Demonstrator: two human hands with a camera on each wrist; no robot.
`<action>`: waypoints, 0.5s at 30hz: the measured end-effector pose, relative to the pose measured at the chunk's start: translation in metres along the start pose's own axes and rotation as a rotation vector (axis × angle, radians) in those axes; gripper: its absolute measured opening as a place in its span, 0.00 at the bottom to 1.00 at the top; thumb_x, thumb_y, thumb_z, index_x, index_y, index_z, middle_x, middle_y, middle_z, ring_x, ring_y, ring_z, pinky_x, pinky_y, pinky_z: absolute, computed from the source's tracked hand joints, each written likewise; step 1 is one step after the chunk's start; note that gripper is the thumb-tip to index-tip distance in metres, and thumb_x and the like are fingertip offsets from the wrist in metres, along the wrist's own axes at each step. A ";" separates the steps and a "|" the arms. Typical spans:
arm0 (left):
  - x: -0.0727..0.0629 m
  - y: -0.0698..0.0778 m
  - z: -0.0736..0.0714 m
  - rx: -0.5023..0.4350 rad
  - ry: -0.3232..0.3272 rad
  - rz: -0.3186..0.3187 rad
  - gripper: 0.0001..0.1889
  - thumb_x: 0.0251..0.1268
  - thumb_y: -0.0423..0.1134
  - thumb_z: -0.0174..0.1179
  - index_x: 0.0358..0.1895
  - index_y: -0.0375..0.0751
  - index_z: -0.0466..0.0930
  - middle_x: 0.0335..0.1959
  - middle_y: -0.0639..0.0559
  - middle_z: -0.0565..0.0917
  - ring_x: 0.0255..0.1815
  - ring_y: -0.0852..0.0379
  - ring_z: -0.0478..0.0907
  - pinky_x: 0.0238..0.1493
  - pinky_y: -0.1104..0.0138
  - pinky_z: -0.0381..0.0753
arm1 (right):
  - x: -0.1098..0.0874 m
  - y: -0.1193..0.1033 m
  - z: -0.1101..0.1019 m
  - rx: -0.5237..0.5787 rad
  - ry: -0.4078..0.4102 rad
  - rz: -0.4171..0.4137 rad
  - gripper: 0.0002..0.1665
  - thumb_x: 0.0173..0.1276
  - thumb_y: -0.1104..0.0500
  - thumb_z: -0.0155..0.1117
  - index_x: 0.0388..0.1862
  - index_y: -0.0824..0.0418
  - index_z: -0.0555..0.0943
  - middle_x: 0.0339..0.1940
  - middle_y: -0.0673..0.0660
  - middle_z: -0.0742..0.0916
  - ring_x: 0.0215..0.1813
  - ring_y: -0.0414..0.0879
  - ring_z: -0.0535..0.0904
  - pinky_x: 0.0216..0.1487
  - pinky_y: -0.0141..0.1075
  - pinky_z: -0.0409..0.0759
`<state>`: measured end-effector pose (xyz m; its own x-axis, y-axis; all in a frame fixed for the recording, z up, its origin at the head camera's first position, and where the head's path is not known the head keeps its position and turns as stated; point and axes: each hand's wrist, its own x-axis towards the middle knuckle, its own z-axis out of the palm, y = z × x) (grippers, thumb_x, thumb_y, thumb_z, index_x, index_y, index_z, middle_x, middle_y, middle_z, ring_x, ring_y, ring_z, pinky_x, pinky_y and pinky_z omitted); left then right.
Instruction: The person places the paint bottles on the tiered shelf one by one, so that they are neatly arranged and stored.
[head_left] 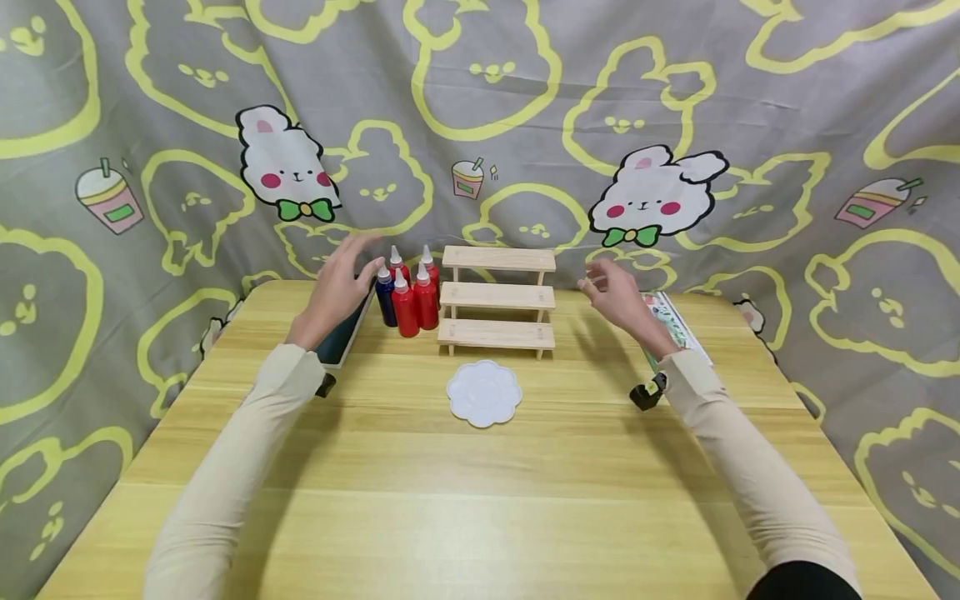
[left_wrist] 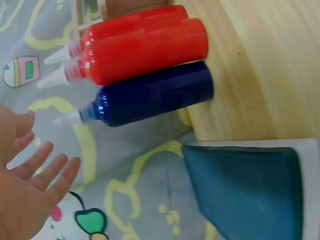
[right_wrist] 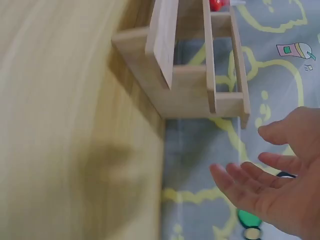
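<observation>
My left hand (head_left: 339, 283) hovers with relaxed, spread fingers just left of a cluster of squeeze bottles. Nearest to it stands a dark blue bottle (head_left: 386, 298); beside that are several red bottles (head_left: 406, 308), all with pointed white nozzles. In the left wrist view the fingers are apart from the blue bottle (left_wrist: 157, 95). My right hand (head_left: 615, 293) is held in the air to the right of a three-step wooden rack (head_left: 497, 296), its fingers loosely bent around nothing. The right wrist view shows a gap between that hand (right_wrist: 270, 185) and the rack (right_wrist: 190, 95).
A white scalloped palette (head_left: 484, 393) lies in front of the rack. Under the left forearm is a dark, pale-edged flat panel (head_left: 343, 340). A printed sheet or booklet (head_left: 678, 327) lies beneath the right wrist. Behind the table (head_left: 480, 500) hangs a grey patterned curtain (head_left: 525, 92).
</observation>
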<state>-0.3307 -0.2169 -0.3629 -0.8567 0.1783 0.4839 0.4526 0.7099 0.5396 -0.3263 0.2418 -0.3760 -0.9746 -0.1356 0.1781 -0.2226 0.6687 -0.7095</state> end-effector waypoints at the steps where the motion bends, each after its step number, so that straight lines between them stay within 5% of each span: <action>1: -0.001 -0.002 0.000 -0.010 0.003 -0.005 0.24 0.81 0.40 0.58 0.75 0.39 0.71 0.71 0.37 0.74 0.71 0.37 0.72 0.70 0.40 0.73 | 0.000 0.001 0.002 0.042 -0.017 0.018 0.27 0.81 0.60 0.59 0.72 0.74 0.69 0.66 0.75 0.79 0.64 0.69 0.79 0.58 0.54 0.86; 9: -0.005 -0.011 0.006 -0.076 -0.020 -0.050 0.23 0.81 0.38 0.58 0.74 0.37 0.71 0.65 0.35 0.78 0.64 0.39 0.77 0.64 0.43 0.80 | -0.005 0.009 0.015 0.481 -0.152 0.224 0.28 0.84 0.65 0.51 0.74 0.80 0.62 0.70 0.78 0.72 0.68 0.72 0.74 0.61 0.48 0.84; 15: -0.009 -0.016 0.011 -0.063 -0.049 -0.094 0.22 0.80 0.38 0.60 0.71 0.36 0.73 0.59 0.36 0.82 0.61 0.40 0.80 0.62 0.44 0.80 | -0.003 0.011 0.023 0.602 -0.200 0.347 0.28 0.83 0.64 0.54 0.74 0.77 0.63 0.69 0.74 0.73 0.60 0.58 0.81 0.68 0.50 0.80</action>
<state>-0.3332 -0.2222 -0.3833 -0.9065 0.1470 0.3959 0.3830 0.6813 0.6238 -0.3266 0.2326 -0.3999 -0.9642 -0.1581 -0.2129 0.1826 0.1868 -0.9653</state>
